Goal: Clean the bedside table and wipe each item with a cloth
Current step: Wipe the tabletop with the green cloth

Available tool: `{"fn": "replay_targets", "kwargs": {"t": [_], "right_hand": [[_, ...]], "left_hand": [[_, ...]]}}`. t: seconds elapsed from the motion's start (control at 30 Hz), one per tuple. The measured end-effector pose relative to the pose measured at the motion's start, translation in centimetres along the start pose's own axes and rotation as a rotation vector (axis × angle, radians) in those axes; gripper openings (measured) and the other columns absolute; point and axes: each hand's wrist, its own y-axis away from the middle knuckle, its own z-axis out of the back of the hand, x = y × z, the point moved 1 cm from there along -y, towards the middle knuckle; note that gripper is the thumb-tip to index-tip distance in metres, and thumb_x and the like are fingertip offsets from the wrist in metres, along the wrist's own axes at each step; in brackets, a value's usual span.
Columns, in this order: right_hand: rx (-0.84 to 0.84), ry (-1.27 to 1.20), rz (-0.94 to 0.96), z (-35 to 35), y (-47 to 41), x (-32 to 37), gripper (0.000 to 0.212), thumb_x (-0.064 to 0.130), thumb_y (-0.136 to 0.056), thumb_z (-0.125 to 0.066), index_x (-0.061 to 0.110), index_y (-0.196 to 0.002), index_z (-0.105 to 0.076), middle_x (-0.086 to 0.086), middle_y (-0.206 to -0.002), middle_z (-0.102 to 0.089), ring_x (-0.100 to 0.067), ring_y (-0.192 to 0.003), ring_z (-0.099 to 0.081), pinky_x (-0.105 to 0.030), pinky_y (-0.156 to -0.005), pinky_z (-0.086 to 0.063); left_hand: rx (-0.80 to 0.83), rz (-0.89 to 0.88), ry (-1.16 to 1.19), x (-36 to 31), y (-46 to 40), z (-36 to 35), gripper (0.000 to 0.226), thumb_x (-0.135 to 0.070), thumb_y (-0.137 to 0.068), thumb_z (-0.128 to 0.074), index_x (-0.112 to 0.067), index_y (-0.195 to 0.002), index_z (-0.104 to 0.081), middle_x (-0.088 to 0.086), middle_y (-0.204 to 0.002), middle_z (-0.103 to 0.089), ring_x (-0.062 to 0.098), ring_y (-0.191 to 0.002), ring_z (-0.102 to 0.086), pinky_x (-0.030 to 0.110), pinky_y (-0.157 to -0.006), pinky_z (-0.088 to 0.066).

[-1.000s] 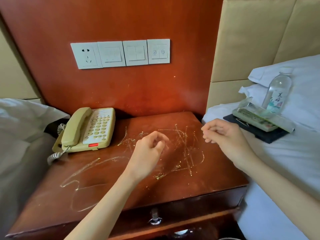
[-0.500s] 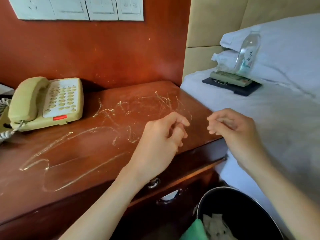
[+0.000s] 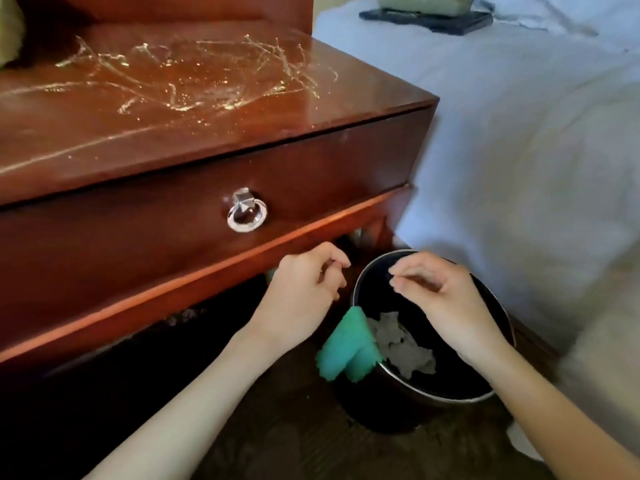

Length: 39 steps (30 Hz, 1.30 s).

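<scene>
The dark red bedside table (image 3: 214,133) fills the upper left, its top smeared with shiny yellowish streaks (image 3: 194,74). Beside it on the floor stands a black bin (image 3: 367,271), and a folded green cloth (image 3: 346,348) hangs over its near-left rim. My left hand (image 3: 304,289) hovers just left of the bin, above the cloth, fingers curled with thumb and fingertips close together. My right hand (image 3: 440,299) is over the bin's mouth, its fingertips pinched together. Nothing shows in either hand.
Crumpled grey paper (image 3: 401,344) lies inside the bin. The drawer front carries a silver ring pull (image 3: 246,213). A white bed (image 3: 519,133) runs along the right, with a black tray (image 3: 450,24) at its top. The cream phone's edge (image 3: 10,29) shows at top left.
The view has tipped down from the table top to the floor. Both hands dropped from above the table's front edge to the bin, still curled.
</scene>
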Motion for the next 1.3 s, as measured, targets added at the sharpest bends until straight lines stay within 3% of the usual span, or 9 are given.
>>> {"fn": "replay_targets", "kwargs": {"t": [0.17, 0.33, 0.5, 0.63, 0.77, 0.9, 0.97, 1.13, 1.3], "right_hand": [[0.175, 0.119, -0.115, -0.8, 1.8, -4.2, 0.034, 0.0, -0.081, -0.069, 0.033, -0.091, -0.065, 0.01, -0.098, -0.069, -0.006, -0.092, -0.064, -0.024, -0.08, -0.045], [0.391, 0.157, -0.245, -1.7, 1.5, -6.0, 0.052, -0.004, -0.083, -0.063, 0.041, -0.108, -0.054, 0.014, -0.118, -0.06, -0.009, -0.114, -0.054, -0.032, -0.101, -0.042], [0.336, 0.074, -0.242, -2.8, 1.0, -5.8, 0.042, -0.014, -0.077, -0.06, 0.024, -0.095, -0.058, 0.002, -0.098, -0.064, -0.014, -0.088, -0.059, -0.027, -0.08, -0.049], [0.335, 0.118, -0.209, -3.2, 0.9, -5.8, 0.024, -0.006, -0.08, -0.064, 0.016, -0.091, -0.067, -0.008, -0.084, -0.07, -0.024, -0.079, -0.064, -0.032, -0.077, -0.051], [0.301, 0.157, -0.176, -2.8, 0.8, -5.9, 0.019, 0.001, -0.078, -0.07, 0.021, -0.078, -0.068, -0.001, -0.081, -0.069, -0.013, -0.074, -0.06, -0.034, -0.078, -0.049], [0.299, 0.103, -0.158, -2.3, 0.6, -4.6, 0.05, 0.001, -0.076, -0.072, 0.041, -0.104, -0.059, 0.003, -0.094, -0.06, -0.011, -0.074, -0.052, -0.029, -0.074, -0.048], [0.32, 0.15, -0.115, -1.8, 0.3, -3.4, 0.046, 0.009, -0.076, -0.075, 0.047, -0.098, -0.062, 0.003, -0.088, -0.051, -0.009, -0.071, -0.046, -0.023, -0.069, -0.04], [0.292, 0.025, -0.123, 0.5, -0.9, 1.2, 0.012, 0.013, -0.078, -0.073, 0.014, -0.09, -0.07, -0.003, -0.098, -0.061, -0.016, -0.092, -0.06, -0.027, -0.084, -0.044], [0.05, -0.088, -0.046, 2.2, -3.7, 7.7, 0.016, 0.012, -0.086, -0.066, 0.001, -0.08, -0.055, -0.028, -0.078, -0.056, -0.023, -0.072, -0.05, -0.039, -0.068, -0.036]], "left_hand": [[0.012, 0.088, -0.041, 5.4, 3.2, -4.0, 0.025, -0.008, -0.089, -0.058, -0.022, -0.11, -0.06, -0.006, -0.096, -0.065, 0.016, -0.086, -0.062, 0.033, -0.084, -0.05], [0.138, 0.222, 0.019, 8.0, 4.7, -6.2, 0.049, -0.015, -0.092, -0.06, -0.021, -0.138, -0.047, -0.001, -0.134, -0.056, 0.011, -0.125, -0.051, 0.029, -0.108, -0.039], [0.186, 0.303, 0.167, 8.5, 4.3, -6.3, 0.027, -0.015, -0.091, -0.063, -0.026, -0.116, -0.061, -0.006, -0.109, -0.068, 0.006, -0.099, -0.063, 0.009, -0.08, -0.047], [0.107, 0.259, 0.137, 7.6, 4.2, -5.6, 0.01, -0.018, -0.09, -0.066, -0.026, -0.084, -0.067, 0.005, -0.093, -0.066, 0.013, -0.08, -0.062, 0.017, -0.069, -0.049], [0.07, 0.173, 0.153, 5.6, 3.7, -4.1, 0.011, -0.019, -0.094, -0.062, -0.018, -0.083, -0.063, 0.006, -0.084, -0.062, 0.015, -0.075, -0.059, 0.024, -0.072, -0.048], [0.165, -0.012, 0.004, 2.6, 2.8, -2.8, 0.01, -0.017, -0.099, -0.054, -0.014, -0.093, -0.062, 0.0, -0.077, -0.065, 0.014, -0.071, -0.061, 0.031, -0.07, -0.05], [0.19, -0.119, -0.119, 0.5, 1.9, -2.1, 0.012, -0.019, -0.1, -0.051, -0.016, -0.096, -0.062, -0.007, -0.082, -0.063, 0.013, -0.078, -0.06, 0.035, -0.076, -0.05], [0.174, -0.269, -0.298, -5.4, -0.6, 1.4, 0.016, -0.023, -0.102, -0.044, -0.016, -0.1, -0.058, -0.002, -0.088, -0.066, 0.021, -0.082, -0.063, 0.043, -0.077, -0.051], [0.056, -0.394, -0.367, -12.0, -3.1, 5.8, 0.015, -0.025, -0.102, -0.041, -0.014, -0.097, -0.051, -0.001, -0.081, -0.061, 0.032, -0.073, -0.059, 0.048, -0.068, -0.05]]}}
